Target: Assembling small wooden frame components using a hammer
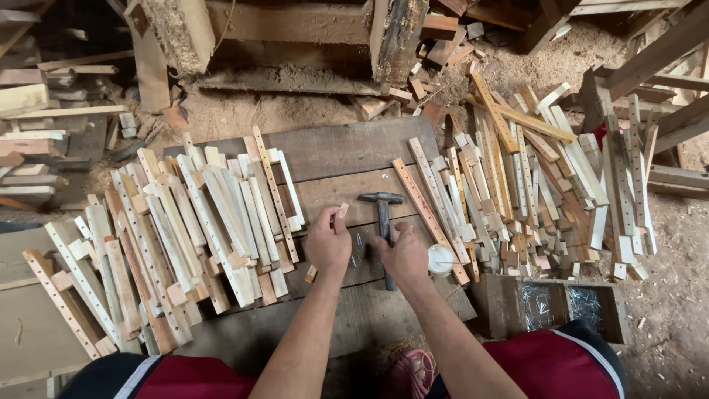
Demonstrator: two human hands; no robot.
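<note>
My left hand (328, 244) grips a small wooden strip (341, 212) that sticks up past my fingers over a dark wooden board (347, 151). My right hand (405, 255) rests on the handle of a metal hammer (382, 203), whose head lies flat on the board just beyond my fingers. A few loose nails (357, 251) lie on the board between my two hands. It is hard to tell how firmly the right hand holds the handle.
A heap of pale slats (199, 222) with drilled holes lies to the left, another heap of slats (532, 185) to the right. A small white round container (441, 258) sits beside my right hand. A wooden box of nails (561, 307) stands near my right knee. Sawdust and timber offcuts surround the board.
</note>
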